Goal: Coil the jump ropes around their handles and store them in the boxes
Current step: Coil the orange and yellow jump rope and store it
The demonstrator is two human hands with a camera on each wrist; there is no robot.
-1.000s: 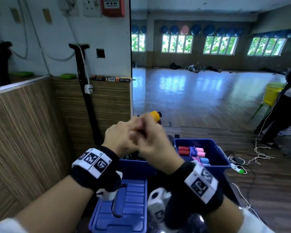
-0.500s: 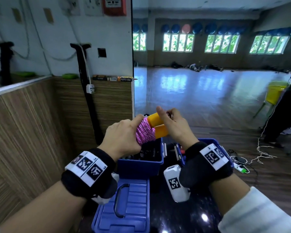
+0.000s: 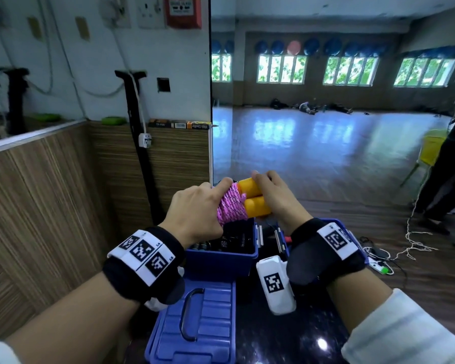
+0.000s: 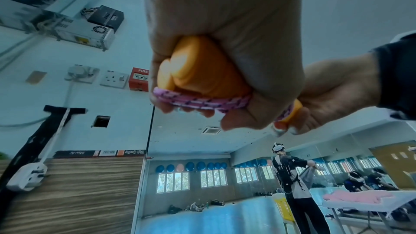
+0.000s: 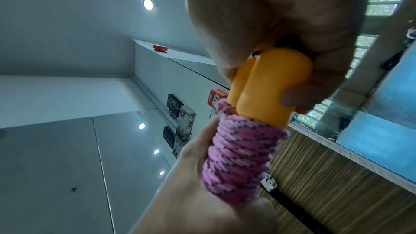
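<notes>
Little changed since half-second ago: coiled jump rope (image 3: 233,206) still held above blue box (image 3: 222,254). Left hand (image 3: 195,208) wraps pink coil, right hand (image 3: 276,198) pinches orange handles (image 3: 254,199); long axis left-right, box directly beneath both.

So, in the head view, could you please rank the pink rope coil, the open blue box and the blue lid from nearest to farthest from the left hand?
1. Pink rope coil: gripped by the left hand.
2. Open blue box: just below the hand.
3. Blue lid: lower in the frame, beneath the forearm.
</notes>
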